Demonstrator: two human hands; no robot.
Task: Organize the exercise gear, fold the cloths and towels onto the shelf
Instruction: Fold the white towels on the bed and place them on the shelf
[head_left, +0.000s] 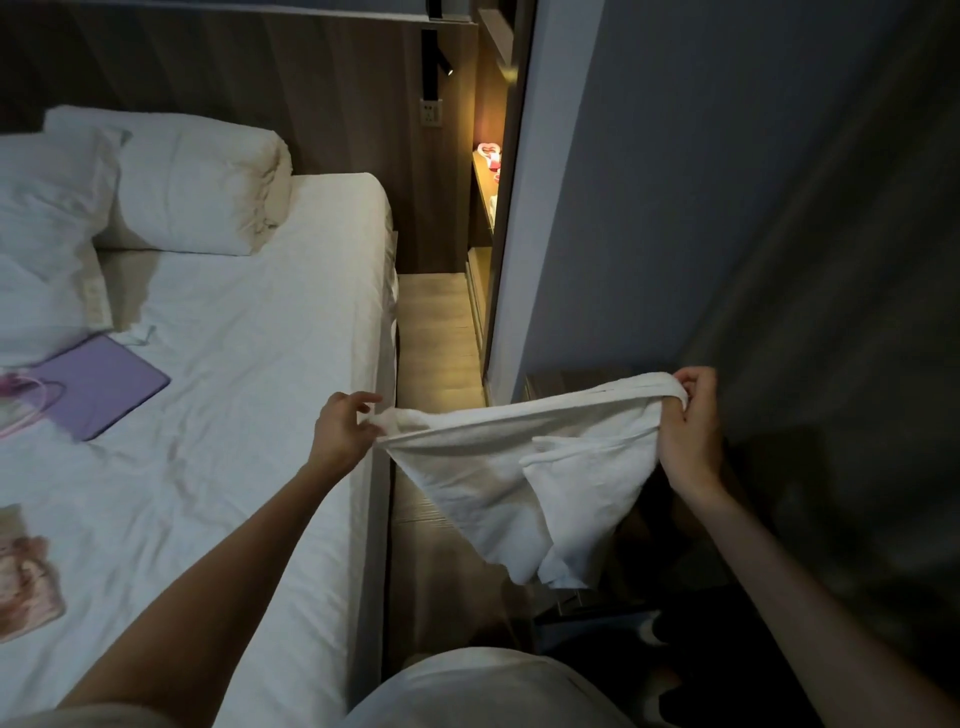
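Towel (519, 467), one and white, hangs just below the centre of the view toward 5 o'clock, over the strip of floor between bed and wall. It is stretched by its top edge between two hands.

Largest is the bed (249, 338), filling everything from 7 to 10 o'clock. Its bare sheet looks like the likely surface to lay the cloth on for folding. At 10 o'clock lie at least two white pillows, one plump (197, 182) and one overlapping it at the frame's edge (41, 218).

The towel sags in the middle and its lower corners dangle free. My guess is that it is held taut along the top so the edges can be squared before the first fold.

One flat purple pad (98, 387) lies on the sheet at 9 o'clock, and one pink item (26, 571) at 8 o'clock is too blurred to name.

The right hand (688, 421), at 3 o'clock, has its fingers curled round one bunched end of the towel. The left hand (340, 431), at 7 o'clock, pinches the other end between thumb and fingertips, with its upper fingers straighter.

A lit shelf niche (485, 176) glows at 12 o'clock, probably where the folded towel belongs.
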